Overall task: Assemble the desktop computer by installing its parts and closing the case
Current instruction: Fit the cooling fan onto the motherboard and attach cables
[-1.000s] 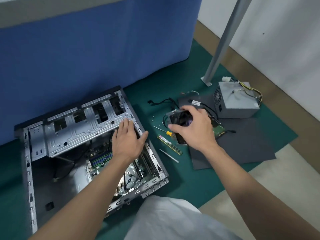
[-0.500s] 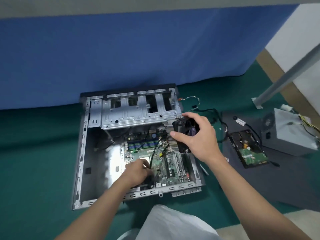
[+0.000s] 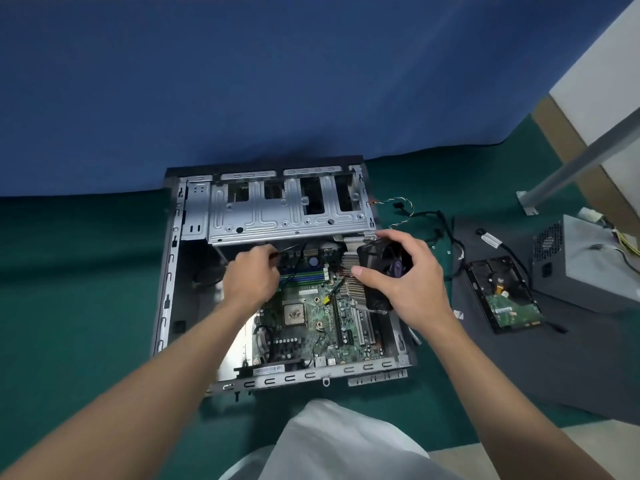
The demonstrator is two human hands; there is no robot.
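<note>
The open computer case (image 3: 166, 278) lies flat on the green floor mat, its green motherboard (image 3: 311, 327) exposed with the bare CPU (image 3: 295, 314) in the middle. My right hand (image 3: 405, 278) grips the CPU cooler (image 3: 367, 271), a finned heatsink with a black fan, tilted over the board's right side. My left hand (image 3: 251, 277) is inside the case near the memory slots, fingers curled round a thin black cable (image 3: 287, 248) just below the silver drive cage (image 3: 287, 209).
A hard drive (image 3: 502, 299) lies board-up on a dark grey sheet (image 3: 554, 358) right of the case. The grey power supply (image 3: 588, 261) sits further right. Loose black cables (image 3: 440, 230) trail between. A blue partition (image 3: 242, 81) backs the case; a metal pole (image 3: 581, 157) stands right.
My left hand moved up from the board's lower part to the cable near the drive cage. My right hand lowered the cooler slightly over the board's right side.
</note>
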